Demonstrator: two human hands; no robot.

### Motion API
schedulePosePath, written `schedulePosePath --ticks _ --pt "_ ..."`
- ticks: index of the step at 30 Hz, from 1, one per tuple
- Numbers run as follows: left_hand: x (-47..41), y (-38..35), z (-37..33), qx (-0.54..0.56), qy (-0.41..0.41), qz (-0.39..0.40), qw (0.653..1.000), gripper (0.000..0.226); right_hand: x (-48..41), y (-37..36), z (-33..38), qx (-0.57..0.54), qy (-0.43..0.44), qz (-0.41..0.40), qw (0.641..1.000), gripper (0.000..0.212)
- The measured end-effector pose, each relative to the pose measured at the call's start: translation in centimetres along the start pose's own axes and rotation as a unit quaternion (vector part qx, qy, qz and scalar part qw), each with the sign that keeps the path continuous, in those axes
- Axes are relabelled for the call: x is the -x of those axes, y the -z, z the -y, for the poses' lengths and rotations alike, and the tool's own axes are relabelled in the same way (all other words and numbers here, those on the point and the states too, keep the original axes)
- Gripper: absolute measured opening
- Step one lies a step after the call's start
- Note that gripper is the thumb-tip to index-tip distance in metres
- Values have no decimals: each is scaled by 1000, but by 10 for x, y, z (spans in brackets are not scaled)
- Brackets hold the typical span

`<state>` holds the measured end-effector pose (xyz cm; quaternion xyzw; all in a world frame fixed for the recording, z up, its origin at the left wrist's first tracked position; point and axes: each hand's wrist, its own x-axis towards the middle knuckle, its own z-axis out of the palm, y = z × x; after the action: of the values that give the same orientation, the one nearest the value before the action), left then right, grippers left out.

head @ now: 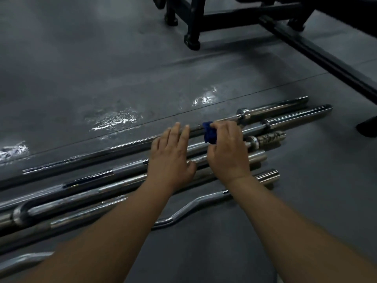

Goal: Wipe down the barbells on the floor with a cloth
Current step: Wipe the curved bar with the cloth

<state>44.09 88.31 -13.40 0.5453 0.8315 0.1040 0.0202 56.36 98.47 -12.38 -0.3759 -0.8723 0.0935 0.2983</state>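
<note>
**Cloth on the far bar, left hand steadying**

Several barbells lie side by side on the dark rubber floor (81, 78), running from lower left to upper right. The right hand (226, 150) has its fingers curled around a small blue cloth (209, 132), bunched and pressed onto the shaft of the farthest barbell (126, 147), just short of that bar's collar (242, 114). The cloth sits under the fingertips, on top of the shaft and hanging down its near side — most of it is hidden by the hand. The left hand (172, 158) lies flat with straight fingers, holding nothing; its fingertips reach the same far shaft just to the left of the cloth, and the palm rests across the nearer bars.

The cloth is soft and light and will fold to whatever shape the hand gives it, so wrapping it partly around the shaft looks like the way to reach more than the top face. The bars are steel, stiff and surely heavy; being round, the shaft may roll under a sideways push, which is probably why the flat hand bears down beside it. Chrome sleeves look smooth and slick, so the cloth should slide easily there.

Nearer the person lie a second long bar (295, 117), shorter bars and a curl bar (195, 207) with its wavy shaft — I judge these still to be wiped. A black bench frame (224, 19) stands beyond, and wet patches (114, 121) shine on the floor.
</note>
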Motion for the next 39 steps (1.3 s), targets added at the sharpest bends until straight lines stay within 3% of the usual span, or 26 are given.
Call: schedulePosePath --ticks 7,21,31,39 --pt "-31 -24 -6 13 9 23 1000 97 -18 -18 -28 -18 -11 13 1000 47" --pt "-9 -67 3 18 4 30 999 94 27 -49 -42 -20 -57 33 998 49" --pt "14 -36 -18 11 30 31 999 94 30 -12 -41 -32 -64 30 997 48" --pt "23 0 -55 16 73 8 997 94 20 46 -37 -33 -19 24 999 46"
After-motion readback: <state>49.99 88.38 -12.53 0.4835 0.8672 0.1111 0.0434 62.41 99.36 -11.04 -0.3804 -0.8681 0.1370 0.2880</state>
